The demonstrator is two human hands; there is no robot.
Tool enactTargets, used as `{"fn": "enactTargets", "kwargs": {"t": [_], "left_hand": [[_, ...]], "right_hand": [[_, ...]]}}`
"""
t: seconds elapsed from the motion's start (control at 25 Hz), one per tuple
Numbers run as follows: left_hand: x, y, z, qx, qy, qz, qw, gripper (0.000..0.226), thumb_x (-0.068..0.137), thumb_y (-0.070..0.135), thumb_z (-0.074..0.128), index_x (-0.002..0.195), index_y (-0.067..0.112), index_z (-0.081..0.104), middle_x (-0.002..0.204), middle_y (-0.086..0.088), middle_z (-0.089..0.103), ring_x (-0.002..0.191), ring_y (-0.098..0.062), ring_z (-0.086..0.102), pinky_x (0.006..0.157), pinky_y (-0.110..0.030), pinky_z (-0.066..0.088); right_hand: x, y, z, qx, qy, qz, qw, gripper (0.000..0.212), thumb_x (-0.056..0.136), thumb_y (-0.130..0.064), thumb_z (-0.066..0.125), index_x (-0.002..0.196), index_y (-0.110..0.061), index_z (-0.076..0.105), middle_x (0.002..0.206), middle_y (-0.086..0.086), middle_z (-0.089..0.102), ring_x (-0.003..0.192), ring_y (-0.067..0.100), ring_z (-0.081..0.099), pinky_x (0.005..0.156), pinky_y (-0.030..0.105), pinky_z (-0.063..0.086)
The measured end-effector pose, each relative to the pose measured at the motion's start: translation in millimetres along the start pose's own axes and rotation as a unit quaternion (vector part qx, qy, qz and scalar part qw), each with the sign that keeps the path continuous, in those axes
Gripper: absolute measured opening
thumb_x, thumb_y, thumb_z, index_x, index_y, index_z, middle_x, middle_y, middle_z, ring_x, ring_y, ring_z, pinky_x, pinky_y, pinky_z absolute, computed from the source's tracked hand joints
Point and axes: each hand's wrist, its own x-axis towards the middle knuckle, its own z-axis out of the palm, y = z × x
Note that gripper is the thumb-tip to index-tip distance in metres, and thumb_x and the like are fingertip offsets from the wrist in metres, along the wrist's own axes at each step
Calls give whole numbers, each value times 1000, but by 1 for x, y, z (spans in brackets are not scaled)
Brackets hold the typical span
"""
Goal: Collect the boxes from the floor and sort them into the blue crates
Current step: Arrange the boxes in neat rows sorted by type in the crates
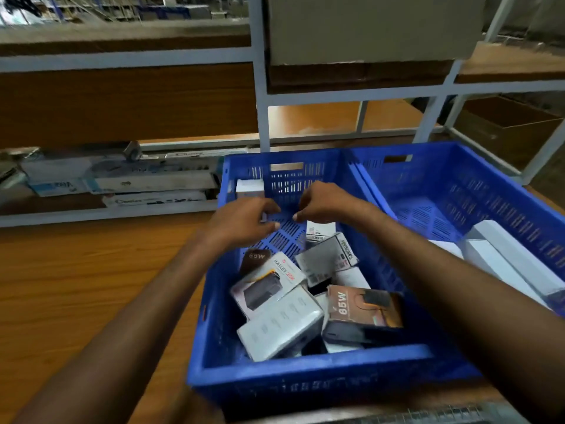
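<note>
While both forearms are reaching out over it, the near blue crate (305, 359) is sitting on the wood-grain surface (91, 286), and a loose heap of boxes is filling its near half. A dark 65W box (363, 310) is lying near the right wall. A plain white box (281, 325) is tilting against the pile, and the HALLEY box (269, 283) is resting just behind it.

Farther in, the left hand (244, 221) and the right hand (324, 206) are hovering close together above the bare slotted floor of this crate. Both are showing curled fingers. A sliver of white is peeking out by the left fingertips, and a small upright box (319, 229) is standing directly under the right palm. I cannot tell whether either hand is actually gripping anything. Another white box (250, 188) is leaning in the far left corner.

To the right, the second blue crate (489, 185) is holding a few long white boxes (501, 258).

Beyond the crates, flat cartons (137, 179) are lying stacked under the white rack (260, 87).

Judging by this, the sorting step is under way. The next move is probably calling for a firm pinch on one small box, then a lift clear of the divider towards the right crate.
</note>
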Motion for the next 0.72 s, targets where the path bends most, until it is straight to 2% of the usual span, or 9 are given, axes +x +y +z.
{"fn": "enactTargets", "kwargs": {"t": [0.12,0.2,0.24,0.28,0.36,0.4,0.48,0.64,0.72], "left_hand": [[28,-8,22,-11,-34,17,999,41,98,40,66,137,28,61,136,8,66,119,-14,63,98,-39,53],[44,-14,31,-31,-42,6,999,41,98,41,67,137,28,61,136,8,66,119,-15,63,97,-38,52],[50,-17,33,-47,-44,-4,998,41,98,41,67,136,28,62,134,7,66,118,-16,63,97,-38,52],[55,-20,36,-69,-43,-14,997,39,98,41,68,134,27,63,133,7,67,117,-16,63,96,-38,52],[60,-21,40,-106,-29,-33,993,35,97,42,68,128,27,66,128,7,69,114,-15,64,93,-37,53],[60,-20,42,-111,-18,-37,993,33,97,42,68,127,27,67,126,8,69,113,-15,64,91,-36,53],[58,-16,44,-103,-7,-38,994,33,98,44,67,126,27,67,124,10,70,111,-13,65,89,-35,53],[53,-15,47,-129,-4,-67,989,30,97,44,67,122,28,69,120,11,71,108,-11,67,87,-31,52],[52,-17,45,-140,3,-77,987,29,97,42,67,122,28,68,121,11,71,108,-11,66,90,-34,53]], "right_hand": [[31,8,23,-19,-9,64,998,32,83,-41,79,88,-11,69,97,10,73,85,24,67,66,32,50],[45,18,35,-24,-7,112,993,39,85,-50,77,88,-14,62,103,11,68,88,26,64,66,32,46],[50,22,42,-27,-14,134,990,44,86,-54,76,99,-14,63,114,14,65,97,28,64,69,33,48],[57,27,49,-32,-30,156,987,57,87,-56,75,119,-12,60,132,19,57,111,32,63,78,36,51],[62,33,61,-23,-55,189,980,90,86,-53,77,153,-13,33,159,21,27,134,41,50,100,45,49],[65,34,66,-7,-53,197,979,97,85,-49,79,157,-15,24,163,21,16,137,44,47,103,47,48],[71,36,71,12,-42,205,978,100,86,-41,81,159,-18,16,165,19,4,135,46,48,99,46,50],[75,37,76,5,-51,204,978,97,87,-31,78,159,-22,13,165,18,1,129,45,52,86,41,52],[77,37,70,11,-29,198,980,89,86,-36,77,155,-21,22,158,17,19,128,43,53,91,44,51]]}}
